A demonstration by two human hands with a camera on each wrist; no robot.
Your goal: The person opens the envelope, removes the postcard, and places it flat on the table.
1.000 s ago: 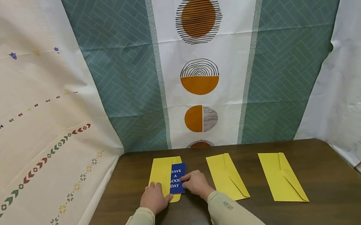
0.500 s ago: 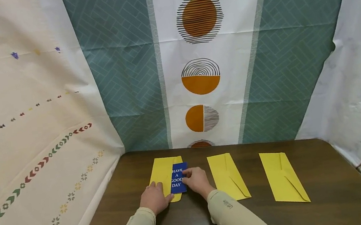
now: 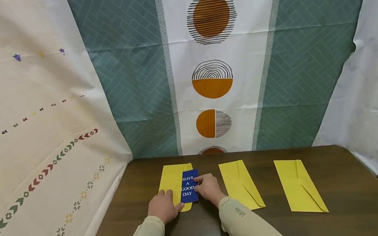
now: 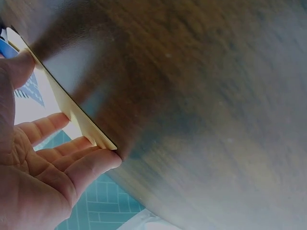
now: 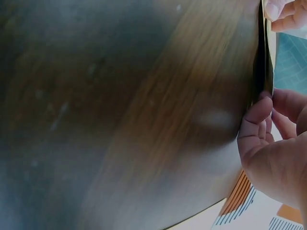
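Note:
A blue card (image 3: 189, 186) printed "HAVE A GOOD DAY" lies at the right side of the leftmost yellow envelope (image 3: 173, 175). Its left edge meets the envelope's opening; whether part of it is inside cannot be told. My left hand (image 3: 163, 206) rests on the envelope's lower left, fingers spread, the thumb near the card's bottom corner. In the left wrist view, the left hand's fingers (image 4: 79, 167) lie along the envelope's edge. My right hand (image 3: 208, 187) pinches the card's right edge between thumb and fingers, a grip also visible on the right hand (image 5: 273, 139) in the right wrist view.
Two more yellow envelopes, a middle envelope (image 3: 242, 185) and a right envelope (image 3: 300, 186), lie to the right on the dark wooden table (image 3: 347, 192). A patterned curtain (image 3: 137, 68) hangs behind the table, and a cream cloth (image 3: 30, 137) hangs at the left.
The card has shifted slightly right relative to the envelope, and its first letters now show whole. My right hand keeps its pinch; the left hand stays on the envelope. The view drifts slightly.

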